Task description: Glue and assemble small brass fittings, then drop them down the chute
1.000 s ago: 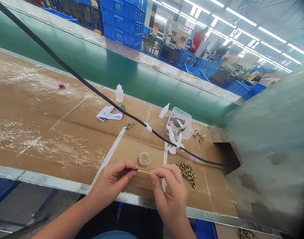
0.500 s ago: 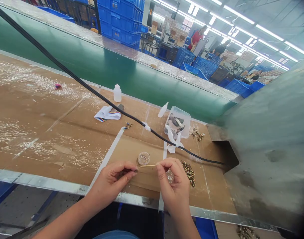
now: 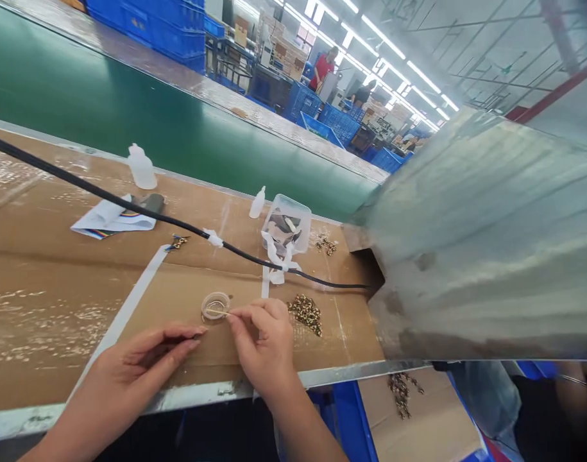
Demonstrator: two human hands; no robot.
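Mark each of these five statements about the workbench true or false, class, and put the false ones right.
1. The right hand holds a thin stick. True.
2. The left hand lies flat, fingers spread. False: the left hand is curled, thumb and forefinger close together.
3. The stick points toward the round clear dish. True.
4. The clear box holds nothing. False: the box holds dark pieces.
5. The heap of small parts is left of the dish. False: the heap is right of it.

the faint marking (image 3: pixel 138 24) on the blue crates (image 3: pixel 178 35) is illegible.
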